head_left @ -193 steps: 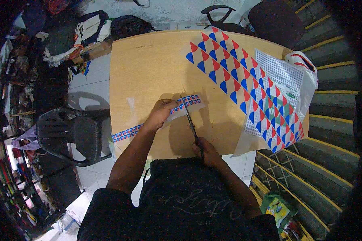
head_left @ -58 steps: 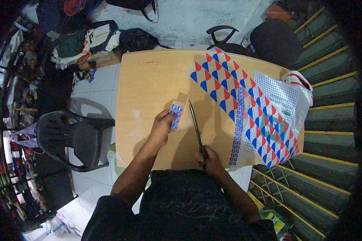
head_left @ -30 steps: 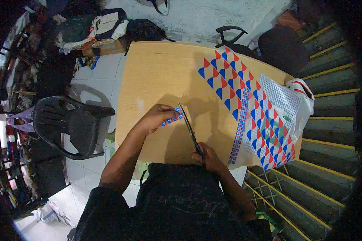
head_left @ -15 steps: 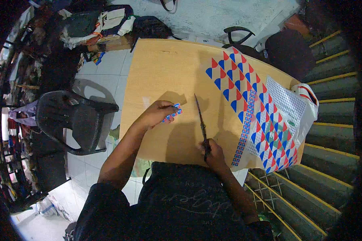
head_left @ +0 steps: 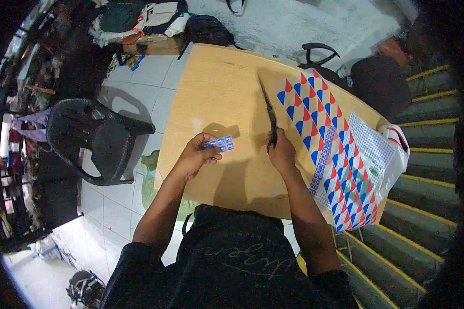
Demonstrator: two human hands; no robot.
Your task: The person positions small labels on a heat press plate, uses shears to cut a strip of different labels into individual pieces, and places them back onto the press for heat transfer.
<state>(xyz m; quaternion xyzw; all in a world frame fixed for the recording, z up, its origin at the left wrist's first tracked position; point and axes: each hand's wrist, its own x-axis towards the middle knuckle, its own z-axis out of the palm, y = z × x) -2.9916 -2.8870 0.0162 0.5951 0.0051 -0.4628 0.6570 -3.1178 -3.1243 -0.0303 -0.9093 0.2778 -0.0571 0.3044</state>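
Pinched between the thumb and fingers of my left hand [head_left: 195, 158] is a small strip of blue and red stickers [head_left: 221, 143], held over the wooden table [head_left: 219, 72]. My right hand [head_left: 283, 150] grips the dark handles of a pair of long scissors [head_left: 269, 107]. Their blades point away from me toward the far side, apart from the strip. To the right of my right hand lies a long strip of small blue stickers [head_left: 322, 160], partly over a large sheet printed with red and blue half-round shapes [head_left: 308, 108].
A white sheet of small print [head_left: 366, 135] and a white plastic bag [head_left: 396, 154] lie at the table's right edge. A black plastic chair [head_left: 100, 141] stands to the left. Steps with yellow edges [head_left: 428, 149] are at the right; dark bags [head_left: 207, 32] lie beyond the table.
My right hand has moved away from me and slightly right with the scissors. My left hand has turned the sticker strip so more of its face shows. The whole view has shifted a little.
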